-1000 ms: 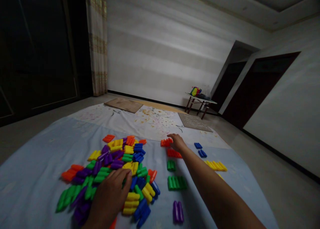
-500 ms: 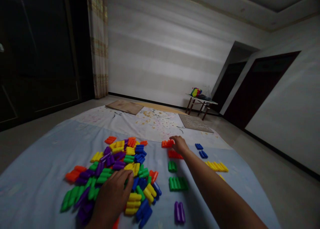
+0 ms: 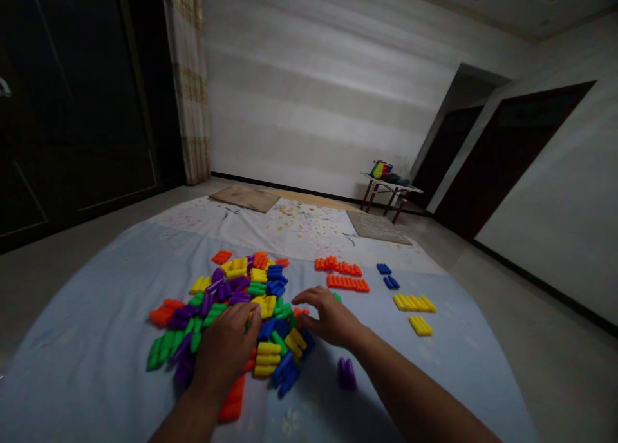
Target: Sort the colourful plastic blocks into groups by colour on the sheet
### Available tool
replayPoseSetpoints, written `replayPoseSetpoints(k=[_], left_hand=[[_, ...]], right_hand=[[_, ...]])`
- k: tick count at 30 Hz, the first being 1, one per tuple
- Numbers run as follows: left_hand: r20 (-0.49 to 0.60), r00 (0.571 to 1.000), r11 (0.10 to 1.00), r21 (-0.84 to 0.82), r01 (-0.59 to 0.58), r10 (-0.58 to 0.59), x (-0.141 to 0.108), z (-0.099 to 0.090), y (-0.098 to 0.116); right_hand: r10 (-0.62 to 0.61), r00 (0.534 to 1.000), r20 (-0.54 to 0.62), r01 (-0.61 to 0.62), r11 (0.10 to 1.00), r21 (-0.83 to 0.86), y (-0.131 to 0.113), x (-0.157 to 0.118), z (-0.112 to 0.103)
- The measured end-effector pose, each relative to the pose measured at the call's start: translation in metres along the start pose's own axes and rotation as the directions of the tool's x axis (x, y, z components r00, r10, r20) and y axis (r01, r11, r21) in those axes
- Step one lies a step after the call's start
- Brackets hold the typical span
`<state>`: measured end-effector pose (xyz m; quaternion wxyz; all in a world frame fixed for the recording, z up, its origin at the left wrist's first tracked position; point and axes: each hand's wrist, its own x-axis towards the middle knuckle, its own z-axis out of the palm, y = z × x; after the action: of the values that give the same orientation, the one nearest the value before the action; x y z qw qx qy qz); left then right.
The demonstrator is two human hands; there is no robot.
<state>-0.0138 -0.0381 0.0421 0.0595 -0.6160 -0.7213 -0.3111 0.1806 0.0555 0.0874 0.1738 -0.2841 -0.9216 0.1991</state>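
Note:
A mixed pile of coloured plastic pieces, among them a yellow piece (image 3: 268,359), lies left of centre on the cloth. Over its near part rests my left hand (image 3: 230,340), fingers curved; whether it holds a piece is hidden. My right hand (image 3: 324,311) is at the pile's right edge, thumb and fingers apart around an orange piece (image 3: 301,313), not closed on it. Red-orange rows (image 3: 347,283) stand beyond that hand, and a purple piece (image 3: 346,373) lies below it. The green pieces there are mostly hidden by my right hand and forearm.
Yellow rows (image 3: 414,303) and small blue pieces (image 3: 383,269) lie farther right on the light blue cloth (image 3: 101,327). Two flat mats, one brown (image 3: 245,198) and one grey (image 3: 379,227), lie at the far side. A small table (image 3: 392,184) holds a colourful bag.
My right hand has moved from the red-orange rows back to the pile's right edge and opened. A red-orange piece now lies in the far row. My left hand stays over the pile.

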Motion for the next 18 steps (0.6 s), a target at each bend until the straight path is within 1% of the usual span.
replayPoseSetpoints(k=[4, 8, 12, 15, 18], left_hand=[[0.011, 1.0, 1.0, 0.004, 0.013, -0.013, 0.001, -0.005, 0.003], [-0.002, 1.0, 1.0, 0.014, -0.008, 0.008, 0.0, -0.006, 0.005], [-0.025, 0.999, 0.999, 0.041, -0.023, 0.024, -0.002, -0.005, 0.008], [-0.027, 0.998, 0.997, 0.054, -0.061, 0.063, -0.002, -0.003, 0.011], [-0.037, 0.993, 0.992, 0.07, -0.109, 0.112, -0.002, 0.001, 0.012]], right_hand=[[-0.041, 0.999, 0.017, 0.041, 0.999, -0.011, -0.021, -0.028, 0.014], [-0.059, 0.998, 0.03, 0.061, 0.994, -0.092, -0.026, -0.042, 0.03], [-0.073, 0.997, 0.027, 0.076, 0.99, -0.121, -0.027, -0.041, 0.044], [-0.059, 0.998, -0.009, 0.058, 0.99, -0.129, -0.033, -0.033, 0.05], [-0.035, 0.999, -0.014, 0.032, 0.986, -0.164, -0.04, -0.024, 0.054]])
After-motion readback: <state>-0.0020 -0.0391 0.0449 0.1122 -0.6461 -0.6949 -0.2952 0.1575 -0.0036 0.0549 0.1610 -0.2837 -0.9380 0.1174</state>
